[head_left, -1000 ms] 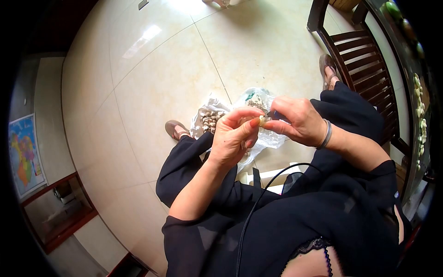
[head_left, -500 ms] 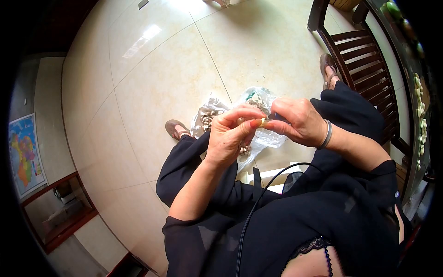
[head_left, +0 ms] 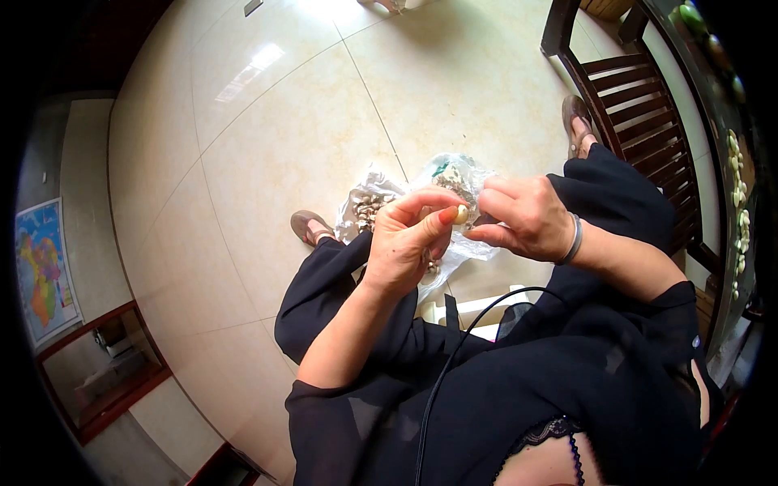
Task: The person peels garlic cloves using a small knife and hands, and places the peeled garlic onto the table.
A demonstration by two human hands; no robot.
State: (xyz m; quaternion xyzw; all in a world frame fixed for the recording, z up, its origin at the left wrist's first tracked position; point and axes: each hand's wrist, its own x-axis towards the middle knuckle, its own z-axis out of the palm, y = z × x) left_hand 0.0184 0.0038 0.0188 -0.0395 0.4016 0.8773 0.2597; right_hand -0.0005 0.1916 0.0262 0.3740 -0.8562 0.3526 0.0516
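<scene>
Between its thumb and fingertips, my left hand [head_left: 401, 243] pinches a small pale clove [head_left: 461, 215] that looks like garlic. My right hand [head_left: 531, 219], with a band on its wrist, is just right of it, fingers curled and thumb bent inward, apart from the clove. Whether a scrap of peel sits in those fingers is hidden. Beneath the hands, a white plastic bag [head_left: 353, 194] holds several unpeeled cloves [head_left: 369, 207]. Next to it, a clear plastic bag [head_left: 478, 247] holds greyish peel scraps [head_left: 454, 180].
A dark slatted wooden chair [head_left: 628, 89] stands at the upper right. Along the dark table [head_left: 721, 211] at the right edge lie several pale pieces [head_left: 739, 194]. A white box-like object [head_left: 474, 312] is between my legs. A black cable [head_left: 442, 373] crosses my lap.
My right hand has drawn slightly right, away from the clove. The clove shows rounder and more fully at my left fingertips, while my left hand has barely moved.
</scene>
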